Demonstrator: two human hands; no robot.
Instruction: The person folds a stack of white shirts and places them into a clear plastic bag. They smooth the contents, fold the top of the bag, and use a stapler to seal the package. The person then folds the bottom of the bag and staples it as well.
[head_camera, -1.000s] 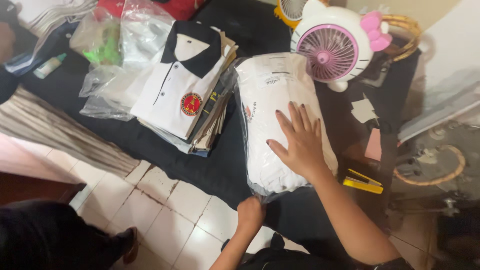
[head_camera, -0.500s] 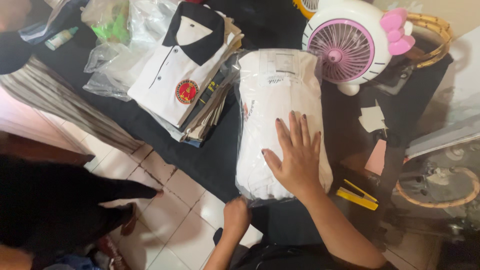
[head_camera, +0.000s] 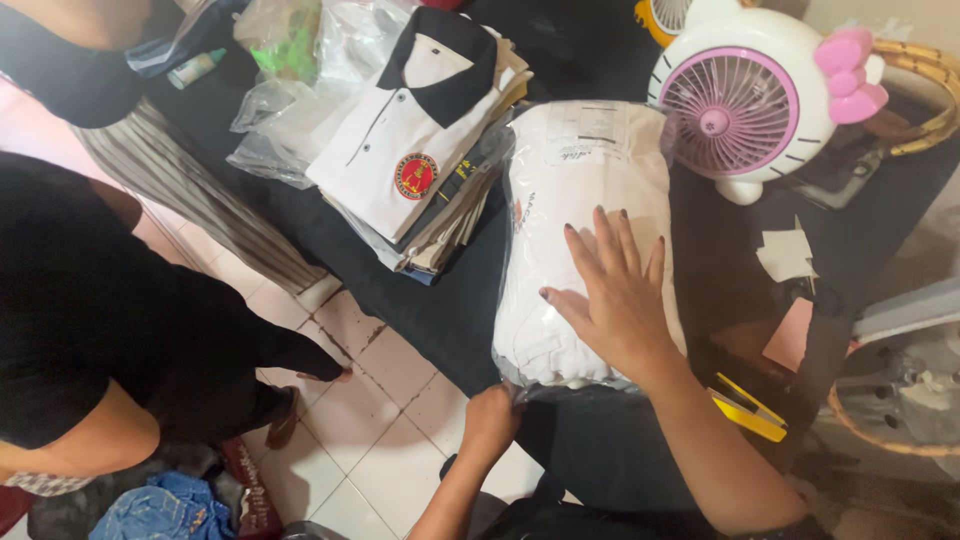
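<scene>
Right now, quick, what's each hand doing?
Left hand: closed, gripping the near edge of the plastic-bagged white garment.
Right hand: open, fingers spread, pressing flat on top of it.
</scene>
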